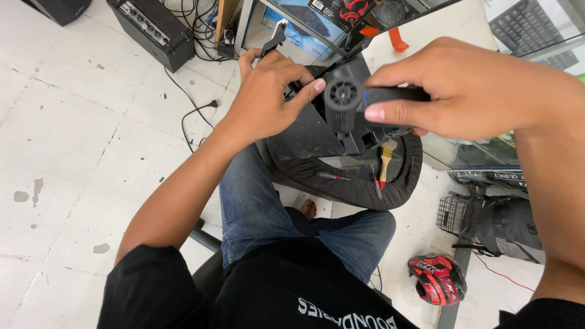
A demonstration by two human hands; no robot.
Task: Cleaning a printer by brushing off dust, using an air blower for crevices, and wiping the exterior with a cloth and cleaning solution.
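Blower: you hold a small black handheld blower [350,100] in front of you, above the dark panel on your lap; its round grilled end faces the camera, and a blue mark shows on its body.
Right hand: your right hand [469,88] is wrapped over the blower's body from above, thumb along the lower side, fingers [420,67] curled across the top and pinching it firmly.
Left hand: your left hand [268,91] sits just beside the blower, its thumb touching the rim of the round end. The other fingers are folded onto a black part with a pale tip [275,35] that sticks up past the knuckles; how tightly they grip it you cannot tell.
Panel: a dark, dusty rounded panel [317,164] rests across your knees under both hands.
On the panel: a wooden-handled paintbrush [385,161] lies near its right edge, a red-handled screwdriver [329,176] lies toward its lower left, well apart from the brush.
Legs: blue jeans [256,207], bare toes below the panel.
Floor: white tiles with a black amplifier box [152,27] and cables at upper left, a red helmet [436,279] and a wire basket [454,214] at lower right.
Counter: a glass display counter [475,152] stands behind your right hand.
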